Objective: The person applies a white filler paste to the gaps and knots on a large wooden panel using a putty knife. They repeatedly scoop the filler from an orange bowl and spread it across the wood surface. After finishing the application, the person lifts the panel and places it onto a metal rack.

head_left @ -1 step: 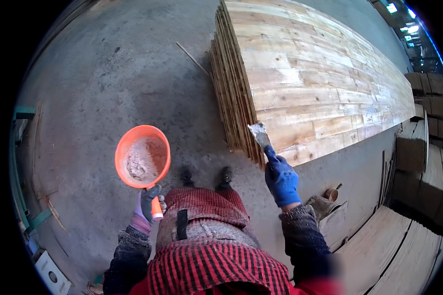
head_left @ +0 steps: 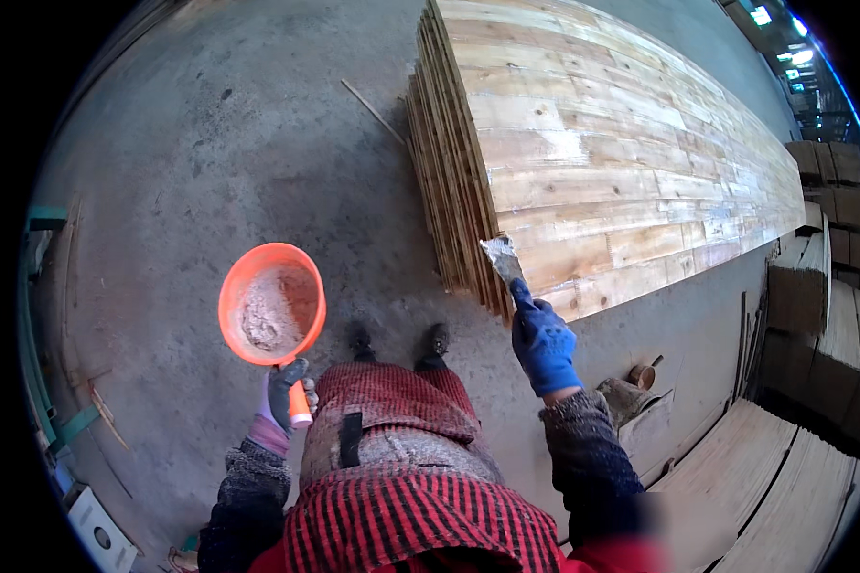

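Observation:
My left hand (head_left: 284,393), in a grey and purple glove, is closed round the handle of an orange scoop (head_left: 320,286). Pale pinkish paste (head_left: 269,310) lies in the scoop, its mouth facing up. In a blue glove, my right hand (head_left: 545,349) grips a putty knife (head_left: 503,260) with whitish paste on its blade. The blade is at the near left corner of a tall stack of wooden panels (head_left: 583,196); whether it touches the wood I cannot tell. Pale smears and wet-looking patches mark the top panel.
A thin stick (head_left: 373,111) lies on the concrete floor beside the stack. Right of me are a small brown pot (head_left: 643,376) with a handle and a crumpled sack (head_left: 631,406). More stacked boards (head_left: 736,477) line the right side. A green metal frame (head_left: 38,382) stands at the left.
The orange scoop and my left hand have shifted very slightly left. My right hand and the putty knife have hardly moved.

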Demonstrator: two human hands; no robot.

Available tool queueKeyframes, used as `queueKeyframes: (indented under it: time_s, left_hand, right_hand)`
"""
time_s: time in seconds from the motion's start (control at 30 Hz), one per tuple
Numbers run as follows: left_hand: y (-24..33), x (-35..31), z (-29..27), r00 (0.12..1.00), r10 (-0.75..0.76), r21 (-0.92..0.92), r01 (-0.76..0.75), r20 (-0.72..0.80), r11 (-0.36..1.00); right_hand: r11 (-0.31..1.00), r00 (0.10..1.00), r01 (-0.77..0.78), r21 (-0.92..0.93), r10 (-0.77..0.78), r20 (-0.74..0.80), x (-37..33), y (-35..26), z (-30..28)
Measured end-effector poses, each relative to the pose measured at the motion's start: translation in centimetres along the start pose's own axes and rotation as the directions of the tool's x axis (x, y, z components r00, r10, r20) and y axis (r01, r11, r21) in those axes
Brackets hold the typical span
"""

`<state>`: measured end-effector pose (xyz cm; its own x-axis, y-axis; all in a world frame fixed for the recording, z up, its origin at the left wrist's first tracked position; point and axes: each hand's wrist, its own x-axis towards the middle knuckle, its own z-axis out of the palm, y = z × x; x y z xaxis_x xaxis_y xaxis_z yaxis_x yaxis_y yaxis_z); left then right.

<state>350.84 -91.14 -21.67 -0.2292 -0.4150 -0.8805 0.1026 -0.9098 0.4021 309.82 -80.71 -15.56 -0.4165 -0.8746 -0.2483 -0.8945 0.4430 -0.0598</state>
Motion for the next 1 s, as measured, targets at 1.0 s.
queueKeyframes:
  time_s: [1.0]
  left_hand:
    - [-3.5, -3.1, -0.7, 1.000, 0.013, -0.042, -0.013, -0.002, 0.999]
  right_hand:
    - [0.975, 0.986, 0.166, -0.144, -0.166, 0.012, 2.7, 2.4, -3.8]
